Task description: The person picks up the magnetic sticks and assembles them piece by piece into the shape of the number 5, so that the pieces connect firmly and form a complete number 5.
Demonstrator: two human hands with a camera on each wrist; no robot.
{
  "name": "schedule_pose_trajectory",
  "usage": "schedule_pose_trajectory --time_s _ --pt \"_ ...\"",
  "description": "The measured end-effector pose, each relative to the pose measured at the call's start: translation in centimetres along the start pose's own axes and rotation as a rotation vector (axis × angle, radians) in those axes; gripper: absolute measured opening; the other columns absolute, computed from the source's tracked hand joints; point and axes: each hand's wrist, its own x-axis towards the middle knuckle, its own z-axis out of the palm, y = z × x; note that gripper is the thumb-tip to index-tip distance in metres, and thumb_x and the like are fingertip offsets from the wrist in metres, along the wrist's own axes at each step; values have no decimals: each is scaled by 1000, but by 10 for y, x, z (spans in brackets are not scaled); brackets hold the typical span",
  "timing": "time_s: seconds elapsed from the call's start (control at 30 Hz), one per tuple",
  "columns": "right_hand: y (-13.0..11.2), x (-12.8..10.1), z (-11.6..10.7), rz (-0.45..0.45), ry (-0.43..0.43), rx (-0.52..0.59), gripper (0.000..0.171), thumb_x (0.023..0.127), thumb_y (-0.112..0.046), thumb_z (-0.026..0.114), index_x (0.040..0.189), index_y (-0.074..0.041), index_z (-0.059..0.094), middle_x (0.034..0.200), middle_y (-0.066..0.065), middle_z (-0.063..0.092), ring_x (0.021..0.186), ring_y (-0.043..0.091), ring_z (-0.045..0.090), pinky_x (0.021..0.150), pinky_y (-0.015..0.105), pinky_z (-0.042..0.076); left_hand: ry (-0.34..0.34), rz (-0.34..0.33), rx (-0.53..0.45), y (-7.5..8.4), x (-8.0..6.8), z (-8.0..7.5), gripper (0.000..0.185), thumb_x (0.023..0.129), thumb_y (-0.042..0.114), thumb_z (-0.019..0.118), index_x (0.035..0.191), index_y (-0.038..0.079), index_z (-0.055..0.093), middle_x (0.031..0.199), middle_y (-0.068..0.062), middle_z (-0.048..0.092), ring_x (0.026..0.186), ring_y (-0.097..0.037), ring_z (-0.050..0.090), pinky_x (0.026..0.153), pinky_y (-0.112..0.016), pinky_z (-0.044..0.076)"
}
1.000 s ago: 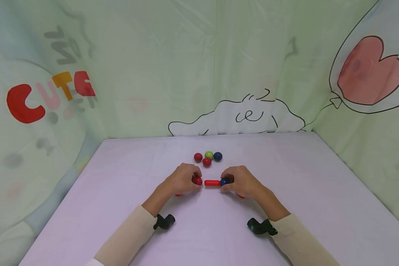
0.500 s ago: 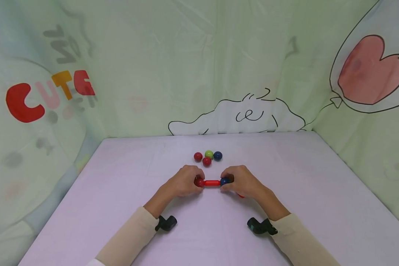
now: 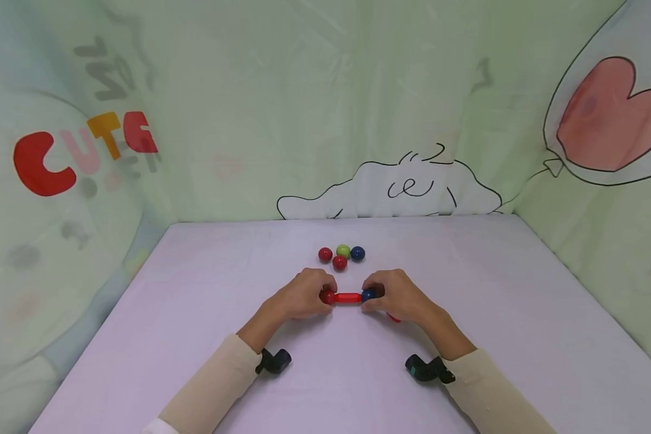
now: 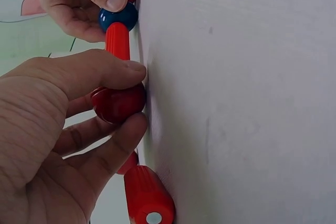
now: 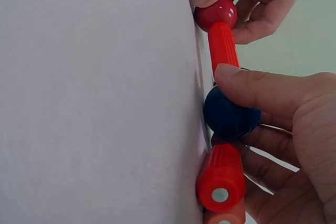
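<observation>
A short red ribbed rod (image 3: 348, 298) lies between a red ball (image 3: 328, 296) and a blue ball (image 3: 367, 295), its ends meeting both. My left hand (image 3: 305, 294) pinches the red ball (image 4: 118, 104) between thumb and fingers. On the other side, my right hand (image 3: 398, 296) holds the blue ball (image 5: 229, 112) the same way. In the left wrist view, another red rod (image 4: 149, 198) with a pale round disc in its end lies by the left fingers. A similar rod (image 5: 220, 177) shows beside the right fingers, with an orange-red one (image 5: 226, 217) partly hidden below it.
Behind the hands, two red balls (image 3: 325, 254), a green ball (image 3: 343, 251) and a dark blue ball (image 3: 358, 253) sit grouped on the pale tablecloth (image 3: 260, 247). A printed curtain (image 3: 249, 120) rises along the table's back and sides.
My left hand has shifted right with the red ball, closing the gap to the rod's left end. My right hand keeps its hold on the blue ball. The head view has shifted slightly.
</observation>
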Motion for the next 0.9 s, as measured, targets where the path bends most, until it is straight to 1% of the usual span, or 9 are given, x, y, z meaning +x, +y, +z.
schedule_pose_trajectory --time_s 0.17,0.3,0.6,0.77,0.9 --pt "0 0 -3 11 5 4 38 82 -22 86 115 -10 73 103 1 69 96 19 59 89 40 56 2 -6 -6 3 1 -3 28 83 18 85 107 15 71 91 6 62 91 -15 56 75 -24 51" --pt "1 0 -2 14 -2 5 39 82 -22 86 117 -10 73 103 1 69 96 19 59 89 40 56 -8 -11 -11 2 1 -2 29 83 19 85 108 14 71 91 6 62 90 -15 56 75 -24 51" --pt "2 5 -1 5 11 12 39 84 -21 84 120 -9 72 107 3 70 97 20 62 87 39 58 12 -28 -28 -2 0 -6 43 84 22 84 123 13 67 105 1 65 93 -14 58 79 -23 52" --pt "3 6 0 -5 6 3 40 85 -22 84 120 -8 72 108 4 70 97 21 61 86 39 58 16 -46 -21 -7 -3 -7 45 84 24 83 125 15 66 107 2 64 96 -15 57 82 -28 52" --pt "1 7 0 -2 4 0 40 85 -22 84 120 -8 71 109 5 70 99 22 60 87 40 57 16 -70 -7 -12 -9 -11 47 83 26 83 126 17 65 109 2 64 102 -16 55 86 -33 52"
